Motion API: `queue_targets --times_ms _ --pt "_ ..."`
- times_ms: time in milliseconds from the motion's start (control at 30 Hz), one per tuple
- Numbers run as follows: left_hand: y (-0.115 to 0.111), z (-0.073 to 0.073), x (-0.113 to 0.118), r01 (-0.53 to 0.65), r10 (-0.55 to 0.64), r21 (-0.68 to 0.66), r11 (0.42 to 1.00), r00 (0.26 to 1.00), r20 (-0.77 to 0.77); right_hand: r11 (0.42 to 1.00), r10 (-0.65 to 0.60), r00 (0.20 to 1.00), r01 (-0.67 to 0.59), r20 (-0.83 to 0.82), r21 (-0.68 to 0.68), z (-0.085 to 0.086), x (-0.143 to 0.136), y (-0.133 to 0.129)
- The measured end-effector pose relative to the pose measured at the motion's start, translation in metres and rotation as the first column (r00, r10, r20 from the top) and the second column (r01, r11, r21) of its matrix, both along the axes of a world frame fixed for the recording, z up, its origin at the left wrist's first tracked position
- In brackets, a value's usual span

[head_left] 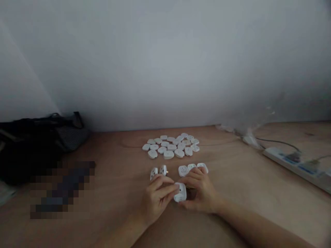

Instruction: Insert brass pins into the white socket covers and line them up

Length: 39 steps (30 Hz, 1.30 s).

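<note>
Between my two hands, near the table's front, is a white plastic piece (180,193) with a small dark hole. My left hand (158,197) pinches its left edge with fingertips and thumb. My right hand (200,193) curls round its right side, thumb low and fingers above. Just behind my left hand stand two white plug parts (163,170) with dark holes, one showing a brass-coloured pin. Behind my right hand lies a row of three white square pieces (183,171). Farther back, several white plastic pieces (171,147) are grouped on the wooden table (113,193).
A black bag (33,144) sits at the left, with a blurred-out dark object (67,187) before it. On the right are a white power strip (294,165) with plugs and cables, and clear plastic wrap (249,136). A pale wall (165,69) rises behind the table.
</note>
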<state>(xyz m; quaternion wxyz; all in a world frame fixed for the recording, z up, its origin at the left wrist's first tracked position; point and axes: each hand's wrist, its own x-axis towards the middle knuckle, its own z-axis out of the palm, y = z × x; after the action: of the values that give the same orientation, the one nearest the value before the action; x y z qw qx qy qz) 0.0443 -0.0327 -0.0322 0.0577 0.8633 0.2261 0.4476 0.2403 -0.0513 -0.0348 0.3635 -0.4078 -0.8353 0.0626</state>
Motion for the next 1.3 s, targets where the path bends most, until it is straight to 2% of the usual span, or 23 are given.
queue_targets --times_ms 100,200,367,600,733,1033,1200,1300 --pt "0.001 0.000 -0.006 -0.016 0.018 0.043 0.999 0.998 -0.054 1.000 0.000 1.000 0.000 -0.006 0.014 -0.001 0.001 0.000" --pt "0.002 -0.001 -0.011 -0.047 0.047 0.005 0.999 0.993 -0.108 0.999 0.002 1.000 -0.001 -0.006 0.032 -0.001 0.003 0.001" --pt "0.006 -0.005 -0.015 -0.036 0.024 -0.046 0.998 0.970 -0.242 0.998 0.030 0.999 -0.030 0.012 0.057 -0.004 0.006 0.003" --pt "0.006 -0.005 -0.011 -0.061 0.069 0.036 0.997 0.957 -0.281 0.992 0.032 0.999 -0.037 0.043 0.123 -0.010 0.007 0.006" --pt "0.006 -0.004 -0.011 -0.063 0.091 0.103 0.993 0.951 -0.296 0.994 0.023 0.999 -0.026 0.024 0.109 -0.011 0.006 0.005" --pt "0.002 0.004 -0.010 -0.068 0.076 0.035 0.997 0.936 -0.343 1.000 0.002 0.998 -0.001 0.069 -0.019 -0.010 0.008 0.006" --pt "0.002 0.001 -0.012 -0.097 0.108 0.053 0.994 0.951 -0.289 0.986 -0.001 0.976 0.037 0.219 -0.163 0.005 0.025 0.004" --pt "0.004 -0.002 -0.015 -0.099 0.126 0.097 0.990 0.932 -0.340 0.976 0.008 0.960 0.054 0.280 -0.213 0.013 0.033 0.002"
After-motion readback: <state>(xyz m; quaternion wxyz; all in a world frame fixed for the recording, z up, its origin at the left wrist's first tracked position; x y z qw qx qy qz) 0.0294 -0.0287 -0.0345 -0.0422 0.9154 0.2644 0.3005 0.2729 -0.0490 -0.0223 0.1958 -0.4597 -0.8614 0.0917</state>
